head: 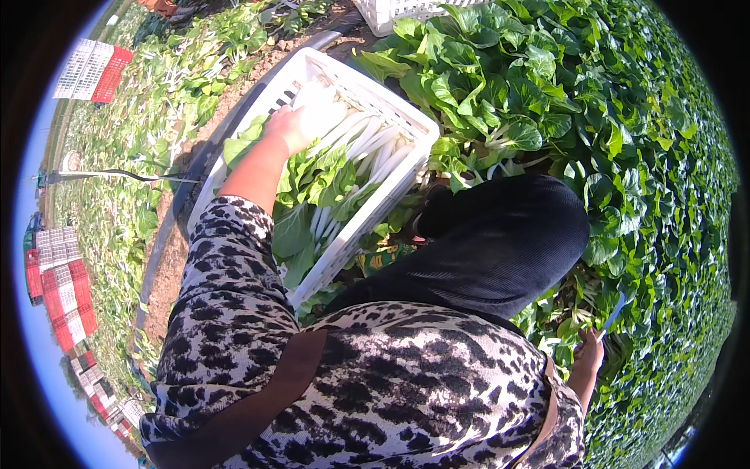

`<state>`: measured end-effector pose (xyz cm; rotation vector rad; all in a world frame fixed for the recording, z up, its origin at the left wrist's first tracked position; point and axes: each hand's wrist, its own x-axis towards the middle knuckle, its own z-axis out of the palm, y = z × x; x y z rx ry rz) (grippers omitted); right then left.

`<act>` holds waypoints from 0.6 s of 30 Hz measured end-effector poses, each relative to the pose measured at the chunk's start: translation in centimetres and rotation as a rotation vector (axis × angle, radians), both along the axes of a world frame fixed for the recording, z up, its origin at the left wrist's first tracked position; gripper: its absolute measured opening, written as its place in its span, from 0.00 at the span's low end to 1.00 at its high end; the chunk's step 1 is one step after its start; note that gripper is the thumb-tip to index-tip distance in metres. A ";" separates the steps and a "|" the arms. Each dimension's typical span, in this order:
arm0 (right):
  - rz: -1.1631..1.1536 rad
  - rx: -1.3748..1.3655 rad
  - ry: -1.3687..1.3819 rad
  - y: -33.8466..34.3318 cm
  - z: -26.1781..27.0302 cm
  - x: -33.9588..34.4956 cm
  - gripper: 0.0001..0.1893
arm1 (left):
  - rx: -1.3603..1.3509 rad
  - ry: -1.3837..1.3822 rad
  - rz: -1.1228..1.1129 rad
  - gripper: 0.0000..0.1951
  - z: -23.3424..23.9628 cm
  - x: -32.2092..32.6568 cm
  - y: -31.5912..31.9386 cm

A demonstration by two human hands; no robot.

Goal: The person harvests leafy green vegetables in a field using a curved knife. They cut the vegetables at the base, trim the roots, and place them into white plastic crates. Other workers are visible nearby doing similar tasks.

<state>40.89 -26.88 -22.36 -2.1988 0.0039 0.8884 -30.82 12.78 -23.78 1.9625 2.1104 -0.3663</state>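
Observation:
A white plastic crate [351, 231] stands before me, holding leafy greens with long white stalks [375, 143] that look like bok choy. My left hand [293, 126] reaches into its far part, on the pale stalks. Glare washes out the fingers there, so their grip is unclear. Green leaves [243, 143] stick out beside that wrist, over the crate's left side. Far to the right, my right hand [587, 352] holds a knife [613, 316] with a narrow bluish blade pointing up and away. Below the blade are leaves of the growing crop.
Dense standing greens [644, 176] fill the right side. A second white crate [398, 12] is at the top. Dark hose or pipe [170, 228] runs along the soil left of my crate. Red and white crates [64, 287] are stacked farther left. My bent knee [545, 217] is beside the crate.

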 end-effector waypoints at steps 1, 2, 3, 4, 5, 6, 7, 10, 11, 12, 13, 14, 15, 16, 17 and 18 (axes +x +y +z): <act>0.001 -0.013 -0.007 0.0 0.1 0.1 0.19 | 0.009 -0.022 -0.003 0.26 0.6 -0.1 -0.2; 0.002 -0.026 -0.015 -0.1 0.3 0.2 0.19 | 0.077 -0.027 -0.094 0.24 0.9 -0.7 -0.6; 0.001 -0.039 -0.022 0.1 0.5 -0.1 0.19 | 0.118 -0.059 -0.087 0.24 2.1 -0.9 -0.9; -0.022 -0.035 -0.005 0.4 0.5 -0.1 0.18 | 0.161 -0.093 -0.081 0.24 3.9 -0.7 -1.2; -0.021 -0.027 0.005 0.5 0.5 -0.1 0.17 | 0.204 -0.127 -0.075 0.24 5.6 -0.7 -1.7; -0.017 -0.014 0.015 0.6 0.5 0.0 0.16 | 0.287 -0.137 -0.094 0.23 7.2 -0.9 -2.5; -0.017 0.000 0.030 0.6 0.1 0.1 0.15 | 0.314 -0.171 -0.124 0.23 8.9 -1.2 -3.1; 0.011 -0.017 0.056 0.3 -0.3 1.5 0.13 | 0.381 -0.267 -0.134 0.22 13.8 -1.2 -6.1; 0.015 -0.021 0.065 0.2 -0.6 2.1 0.13 | 0.353 -0.277 -0.146 0.23 15.1 -1.3 -6.6; 0.010 0.005 0.089 0.5 -0.7 2.0 0.12 | 0.327 -0.281 -0.157 0.23 16.4 -1.6 -7.1; 0.010 0.003 0.080 0.8 -0.8 2.0 0.12 | 0.351 -0.258 -0.170 0.24 17.0 -2.0 -8.1; 0.011 0.003 0.089 1.2 -1.1 1.5 0.12 | 0.376 -0.217 -0.188 0.26 18.4 -2.1 -9.3; 0.009 0.001 0.097 1.4 -1.4 1.1 0.12 | 0.381 -0.226 -0.188 0.28 19.0 -2.7 -9.9; 0.015 0.006 0.084 2.5 -0.2 -0.1 0.12 | 0.381 -0.257 -0.170 0.31 18.3 -4.1 -11.0; 0.025 -0.011 0.098 2.6 -0.3 0.2 0.14 | 0.381 -0.287 -0.155 0.33 17.7 -5.1 -11.9; 0.029 -0.021 0.101 2.3 -0.1 1.1 0.16 | 0.390 -0.307 -0.115 0.33 17.2 -5.5 -12.5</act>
